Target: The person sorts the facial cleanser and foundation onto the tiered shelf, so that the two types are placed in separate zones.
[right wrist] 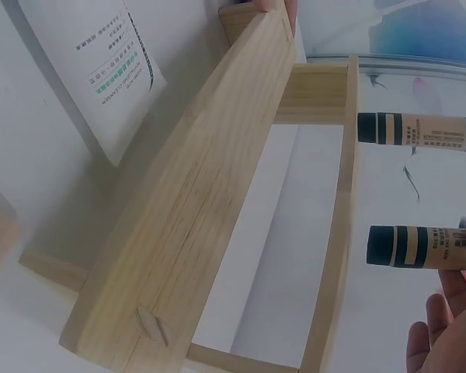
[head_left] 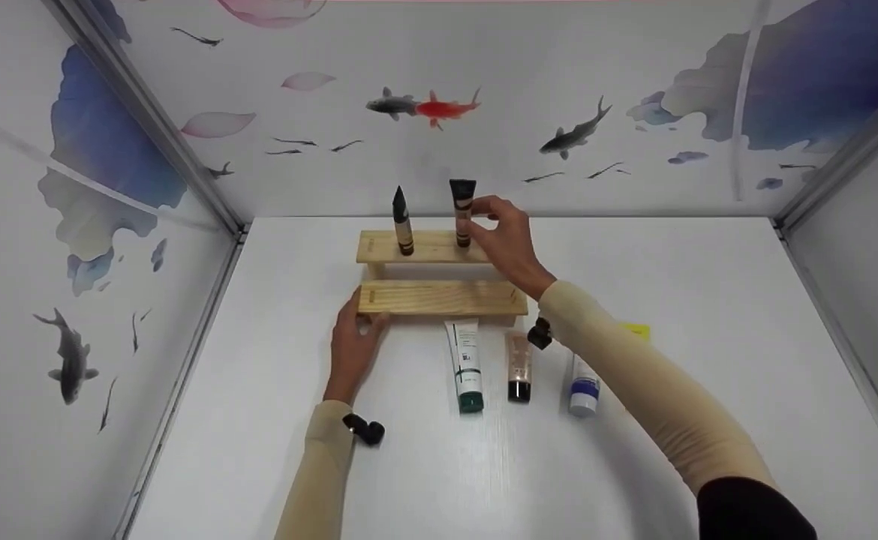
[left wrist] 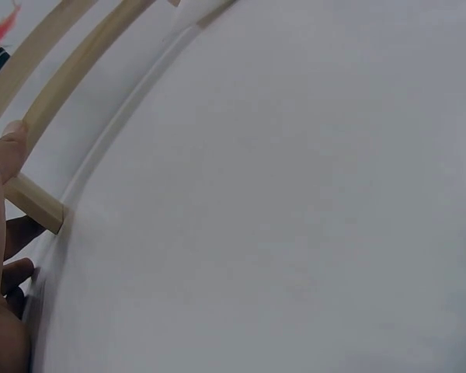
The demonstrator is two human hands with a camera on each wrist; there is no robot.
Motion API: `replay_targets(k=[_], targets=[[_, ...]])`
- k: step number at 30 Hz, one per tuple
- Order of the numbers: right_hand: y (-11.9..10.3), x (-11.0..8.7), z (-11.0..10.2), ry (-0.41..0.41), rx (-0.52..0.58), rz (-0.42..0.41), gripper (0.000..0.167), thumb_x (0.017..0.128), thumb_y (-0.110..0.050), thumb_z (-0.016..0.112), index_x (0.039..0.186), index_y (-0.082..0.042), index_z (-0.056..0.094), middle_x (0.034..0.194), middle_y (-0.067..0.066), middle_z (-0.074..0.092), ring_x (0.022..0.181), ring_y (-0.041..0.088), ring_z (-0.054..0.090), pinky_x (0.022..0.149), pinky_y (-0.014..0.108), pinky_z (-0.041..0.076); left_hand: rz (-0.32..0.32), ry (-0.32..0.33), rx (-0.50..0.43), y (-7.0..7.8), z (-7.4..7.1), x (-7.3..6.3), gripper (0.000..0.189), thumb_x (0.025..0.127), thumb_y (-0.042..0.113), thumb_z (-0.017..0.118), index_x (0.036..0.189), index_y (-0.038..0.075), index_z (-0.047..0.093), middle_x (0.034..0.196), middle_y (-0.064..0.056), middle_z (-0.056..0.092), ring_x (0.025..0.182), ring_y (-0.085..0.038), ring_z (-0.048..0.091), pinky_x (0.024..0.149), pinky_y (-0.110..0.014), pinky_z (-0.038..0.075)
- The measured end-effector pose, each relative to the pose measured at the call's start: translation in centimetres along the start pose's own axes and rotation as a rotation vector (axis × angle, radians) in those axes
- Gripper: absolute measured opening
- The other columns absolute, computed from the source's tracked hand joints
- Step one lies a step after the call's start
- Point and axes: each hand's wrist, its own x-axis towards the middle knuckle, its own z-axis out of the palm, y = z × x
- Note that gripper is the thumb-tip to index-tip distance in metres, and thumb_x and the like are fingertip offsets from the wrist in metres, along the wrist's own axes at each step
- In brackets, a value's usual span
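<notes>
A two-tier wooden rack (head_left: 443, 298) stands on the white table. My left hand (head_left: 353, 345) grips its front left corner, with the thumb on the lower shelf's edge and the fingers around the end in the left wrist view. Over the upper shelf, my right hand (head_left: 510, 240) pinches a small beige-and-black squeeze tube (right wrist: 408, 247) held upright, cap down. A narrow gap shows between that cap and the shelf in the right wrist view. A similar tube (head_left: 403, 223) stands cap down on the left part of the upper shelf. The lower shelf is bare.
In front of the rack lie a white tube with a green cap (head_left: 469, 367), a beige tube with a black cap (head_left: 519, 367) and a white tube with a blue band (head_left: 584, 390). A yellow item (head_left: 638, 331) is partly hidden by my right sleeve. Printed panels wall the table.
</notes>
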Motion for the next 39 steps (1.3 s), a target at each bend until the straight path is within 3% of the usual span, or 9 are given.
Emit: replay_targets(k=[7, 15, 39], targets=[[-0.1, 0.2, 0.9, -0.015, 0.015, -0.014, 0.021, 0.101, -0.012, 0.083, 0.121, -0.004, 0.078, 0.118, 0.009, 0.078, 0.118, 0.032, 0.069, 0.106, 0.042, 0.051, 0.008, 0.005, 0.001, 0.1, 0.0, 0.0, 0.087, 0.107, 0.053, 0.07, 0.175, 0.015, 0.032, 0.174, -0.015, 0.04, 0.15, -0.031, 0.048, 0.126, -0.054, 0.036], [-0.7, 0.2, 2.2, -0.062, -0.004, -0.006, 0.023, 0.101, -0.013, 0.083, 0.123, -0.005, 0.079, 0.121, 0.008, 0.079, 0.119, 0.024, 0.067, 0.106, 0.039, 0.049, -0.024, 0.0, 0.014, 0.3, 0.0, -0.1, 0.088, 0.108, 0.056, 0.067, 0.175, 0.015, 0.03, 0.175, -0.014, 0.039, 0.153, -0.032, 0.046, 0.128, -0.052, 0.035], [-0.5, 0.0, 3.5, -0.075, 0.021, 0.008, 0.024, 0.101, -0.012, 0.083, 0.123, -0.005, 0.079, 0.122, 0.009, 0.078, 0.12, 0.026, 0.067, 0.109, 0.05, 0.05, -0.026, -0.004, 0.013, 0.3, 0.0, -0.1, 0.088, 0.107, 0.058, 0.067, 0.176, 0.017, 0.031, 0.175, -0.012, 0.038, 0.153, -0.031, 0.045, 0.129, -0.053, 0.034]])
